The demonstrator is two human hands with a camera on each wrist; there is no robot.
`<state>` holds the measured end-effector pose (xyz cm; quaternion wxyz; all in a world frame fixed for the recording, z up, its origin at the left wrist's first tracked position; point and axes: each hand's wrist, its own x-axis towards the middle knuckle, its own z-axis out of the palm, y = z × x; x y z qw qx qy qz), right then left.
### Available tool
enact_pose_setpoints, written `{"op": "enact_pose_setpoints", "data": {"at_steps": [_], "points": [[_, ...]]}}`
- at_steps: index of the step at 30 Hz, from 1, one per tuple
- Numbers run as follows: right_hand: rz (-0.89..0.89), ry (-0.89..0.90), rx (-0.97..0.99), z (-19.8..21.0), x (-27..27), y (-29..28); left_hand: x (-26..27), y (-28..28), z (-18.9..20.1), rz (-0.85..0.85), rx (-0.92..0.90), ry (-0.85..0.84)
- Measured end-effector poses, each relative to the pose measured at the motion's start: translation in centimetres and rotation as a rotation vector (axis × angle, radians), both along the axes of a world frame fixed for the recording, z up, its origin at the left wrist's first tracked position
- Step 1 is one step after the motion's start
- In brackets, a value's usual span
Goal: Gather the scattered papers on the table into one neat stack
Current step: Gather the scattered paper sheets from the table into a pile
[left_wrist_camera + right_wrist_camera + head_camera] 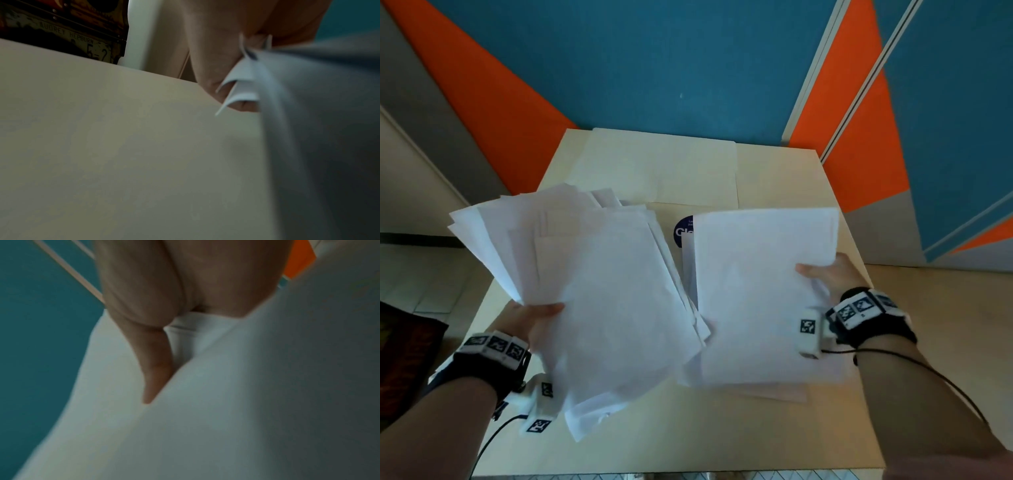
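My left hand (536,317) grips a thick, fanned bundle of white papers (599,281) by its left edge, lifted above the table's left half. In the left wrist view the thumb pinches the sheets' curled edges (240,84). My right hand (828,274) holds a tidier batch of white sheets (760,291) by its right edge, thumb on top. The right wrist view shows the thumb (156,363) pressing into that paper (205,418). The two bundles nearly meet in the middle, and their lower sheets overlap there.
The beige table (774,171) has large cream sheets or folders (654,164) lying flat at the back. A dark blue round label (683,231) peeks out between the bundles. A dark framed picture (404,359) stands at the left. Blue and orange wall panels rise behind.
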<state>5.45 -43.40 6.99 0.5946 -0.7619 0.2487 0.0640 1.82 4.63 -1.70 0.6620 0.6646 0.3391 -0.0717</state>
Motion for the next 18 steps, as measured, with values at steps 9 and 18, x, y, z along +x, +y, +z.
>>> {"op": "enact_pose_setpoints", "data": {"at_steps": [9,18], "points": [[0.269,-0.092,0.323,4.5,0.6,5.5,0.7,-1.5,2.1,-0.084,-0.065,-0.080],[0.233,0.048,0.190,0.4,1.9,12.2,1.1,-5.6,4.2,-0.188,-0.204,-0.158]]}}
